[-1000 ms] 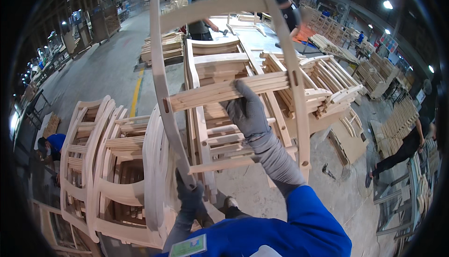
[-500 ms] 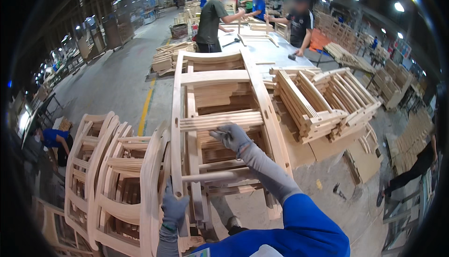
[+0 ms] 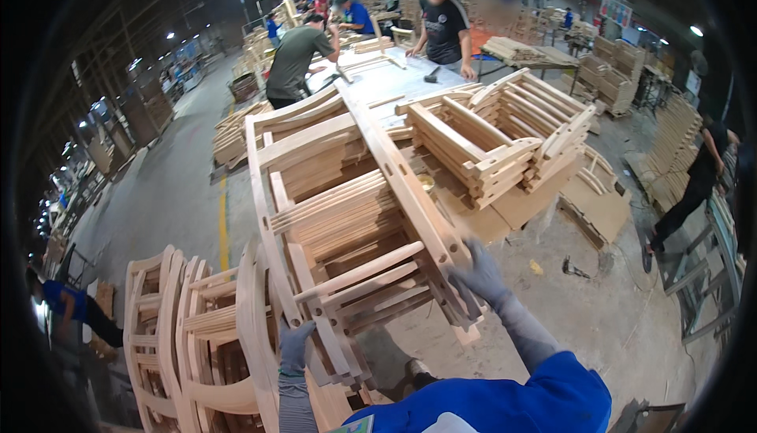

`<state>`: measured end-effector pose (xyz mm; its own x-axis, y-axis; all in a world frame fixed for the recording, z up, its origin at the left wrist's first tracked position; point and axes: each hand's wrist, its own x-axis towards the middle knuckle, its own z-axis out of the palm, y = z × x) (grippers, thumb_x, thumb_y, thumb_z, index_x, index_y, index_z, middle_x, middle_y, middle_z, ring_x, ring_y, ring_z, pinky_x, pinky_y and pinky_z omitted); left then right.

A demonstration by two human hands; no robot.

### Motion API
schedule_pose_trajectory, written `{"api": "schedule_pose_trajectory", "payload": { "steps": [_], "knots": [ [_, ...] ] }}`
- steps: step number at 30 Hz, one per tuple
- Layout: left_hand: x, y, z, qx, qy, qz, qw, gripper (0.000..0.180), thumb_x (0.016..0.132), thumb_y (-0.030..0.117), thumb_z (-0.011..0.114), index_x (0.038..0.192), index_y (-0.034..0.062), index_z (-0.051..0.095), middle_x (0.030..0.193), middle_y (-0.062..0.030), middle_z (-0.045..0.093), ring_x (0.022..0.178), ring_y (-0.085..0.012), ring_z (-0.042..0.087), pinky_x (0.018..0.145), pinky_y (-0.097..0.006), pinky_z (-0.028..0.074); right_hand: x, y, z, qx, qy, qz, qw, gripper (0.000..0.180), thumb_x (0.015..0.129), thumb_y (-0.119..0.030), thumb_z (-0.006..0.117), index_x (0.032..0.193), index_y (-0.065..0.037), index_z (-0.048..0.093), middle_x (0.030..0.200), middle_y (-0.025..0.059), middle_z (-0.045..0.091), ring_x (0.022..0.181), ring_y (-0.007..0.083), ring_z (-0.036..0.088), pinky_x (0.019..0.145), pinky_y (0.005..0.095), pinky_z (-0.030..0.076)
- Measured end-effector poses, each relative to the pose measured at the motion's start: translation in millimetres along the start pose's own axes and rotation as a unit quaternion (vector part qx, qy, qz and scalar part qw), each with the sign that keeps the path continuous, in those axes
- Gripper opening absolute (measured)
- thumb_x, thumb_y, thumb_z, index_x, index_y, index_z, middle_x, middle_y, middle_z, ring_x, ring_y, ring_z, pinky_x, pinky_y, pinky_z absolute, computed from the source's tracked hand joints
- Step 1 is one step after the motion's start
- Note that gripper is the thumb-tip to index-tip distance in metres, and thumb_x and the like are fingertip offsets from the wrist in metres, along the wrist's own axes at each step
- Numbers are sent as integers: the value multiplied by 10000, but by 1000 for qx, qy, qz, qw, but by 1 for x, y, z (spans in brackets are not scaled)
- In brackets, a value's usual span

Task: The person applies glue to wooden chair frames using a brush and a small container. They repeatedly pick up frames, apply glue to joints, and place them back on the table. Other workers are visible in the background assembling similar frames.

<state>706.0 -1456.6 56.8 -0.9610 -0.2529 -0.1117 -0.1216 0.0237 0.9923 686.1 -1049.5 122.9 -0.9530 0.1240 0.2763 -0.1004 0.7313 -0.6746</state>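
A stack of pale wooden chair-back frames (image 3: 394,169), with curved top rails and thin cross slats, lies in front of me. My left hand (image 3: 295,345), in a grey glove, grips the near end of the top frame's left rail, thumb on top. Also gloved in grey, my right hand (image 3: 479,277) holds the outer side of the right rail near its lower end. Its fingertips are partly hidden by the wood. Below the top frame, further frames show in layers.
More curved frames (image 3: 150,338) stand at the lower left. To the right, stacked slatted frames (image 3: 505,137) rest near cardboard. Beyond is a pale worktable (image 3: 371,78) with people around it. A tool (image 3: 574,269) lies on the floor; another person (image 3: 702,173) stands far right.
My right hand has left the middle slats and moved right and nearer, onto the right rail. My left hand stays at the left rail. The view has swung to the right.
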Motion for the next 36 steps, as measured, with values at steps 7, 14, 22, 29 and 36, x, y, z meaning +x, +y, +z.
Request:
{"api": "schedule_pose_trajectory", "payload": {
  "steps": [7, 14, 22, 29, 36],
  "knots": [
    [3, -5, 3, -16, -68, -56, 996, 354, 677, 99, 683, 995, 17, 551, 841, -56, 592, 724, -167, 586, 640, -295, 478, -100, 77, 7, -4, -59, 0, 998, 669, 820, -532, 552, 1307, -90, 430, 1309, 237, 415, 1169, 361, 450, 949, 400, 386],
    [0, 2, -5, 104, -36, -29, 994, 453, 702, 147, 668, 1095, -17, 513, 936, -91, 600, 803, -216, 587, 731, -323, 477, -106, 68, 0, 39, -85, 23, 995, 564, 862, -488, 520, 1288, -121, 478, 1279, 248, 431, 1162, 390, 439, 967, 410, 373],
    [-70, -2, 116, 421, 289, 211, 834, 723, 820, 319, 621, 1359, -29, 288, 1366, -230, 376, 1252, -337, 392, 1011, -361, 344, -122, 150, -83, 214, -158, 84, 960, 438, 876, -333, 572, 1206, -46, 554, 1008, 163, 648, 876, 228, 644, 786, 317, 492],
    [-125, 60, 353, 229, 149, 382, 883, 638, 772, 101, 652, 1316, -56, 357, 1325, -216, 425, 1222, -316, 429, 1015, -362, 351, -141, 267, -200, 251, -129, 220, 934, 407, 882, -245, 572, 1157, 55, 553, 820, 108, 670, 730, 137, 633, 703, 244, 480],
    [-101, 15, 500, 268, 73, 317, 907, 657, 728, 144, 682, 1286, -46, 391, 1332, -250, 401, 1236, -367, 403, 1032, -377, 336, -162, 347, -273, 255, -10, 219, 942, 336, 886, -166, 566, 1131, 64, 566, 785, 86, 672, 734, 111, 612, 727, 239, 470]
  ]
}}
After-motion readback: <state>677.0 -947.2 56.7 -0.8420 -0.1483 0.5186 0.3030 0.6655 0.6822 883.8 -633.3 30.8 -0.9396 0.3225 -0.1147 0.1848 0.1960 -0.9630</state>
